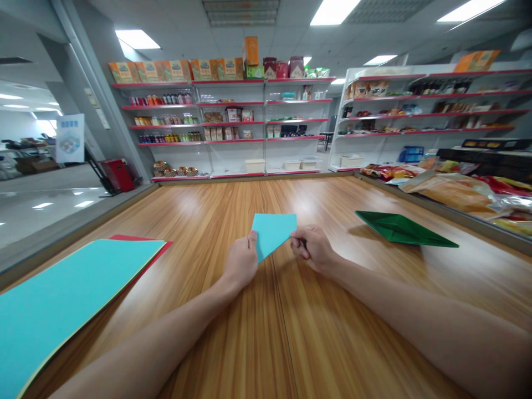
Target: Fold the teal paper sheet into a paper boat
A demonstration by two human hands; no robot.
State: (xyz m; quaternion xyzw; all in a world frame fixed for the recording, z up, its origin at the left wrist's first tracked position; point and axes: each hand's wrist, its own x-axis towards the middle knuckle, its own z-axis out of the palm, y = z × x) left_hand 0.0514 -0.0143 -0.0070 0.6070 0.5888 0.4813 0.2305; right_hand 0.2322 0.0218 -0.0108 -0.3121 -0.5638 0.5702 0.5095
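Observation:
A light blue sheet of folded paper [274, 233] is held up over the middle of the wooden table, with a slanted lower edge. My left hand [243, 260] grips its left side, thumb on the near face and fingers hidden behind. At the right corner, my right hand [311, 247] pinches the paper between thumb and curled fingers. To the right lies a folded dark green paper boat [405, 230], apart from my hands. On the left is a stack of coloured paper [78, 282], light blue on top, with yellow and red edges showing beneath.
The wooden table [199, 205] has a raised rim at its far edge. Packaged snacks [453, 191] lie beyond its right edge. Shelves [233, 111] with boxes, bottles and packets stand behind. A red box-shaped item [117, 174] stands on the floor at left.

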